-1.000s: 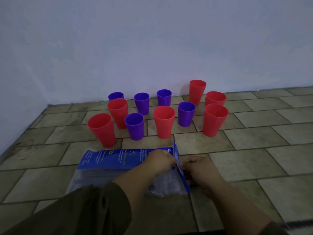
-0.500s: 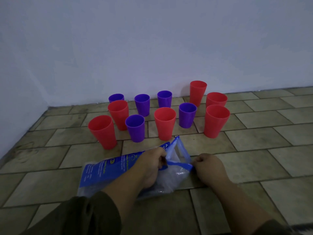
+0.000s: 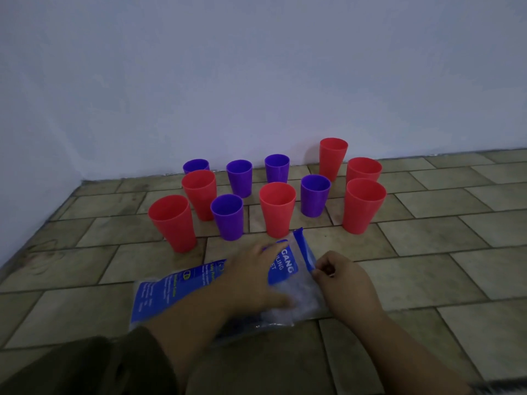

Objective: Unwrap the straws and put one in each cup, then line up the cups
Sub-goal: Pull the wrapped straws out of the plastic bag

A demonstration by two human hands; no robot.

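Note:
A clear plastic bag with a blue label (image 3: 176, 292) lies on the tiled floor in front of me. Its blue zip end (image 3: 303, 249) is raised. My right hand (image 3: 342, 283) pinches that blue edge at the right. My left hand (image 3: 253, 277) rests flat across the bag with fingers spread, blurred by motion. Behind the bag stand several red cups (image 3: 277, 208) and several purple cups (image 3: 228, 216), all upright and scattered in loose rows. No straws show inside any cup. The bag's contents are too dim to make out.
A plain white wall (image 3: 256, 81) runs close behind the cups. A second wall meets it at the left corner (image 3: 42, 195). Beige floor tiles (image 3: 427, 238) stretch to the right of the cups and bag.
The bag's mouth has been pulled open wider. My left hand let go of the zip edge and now lies flat over the bag, while my right hand keeps its pinch.

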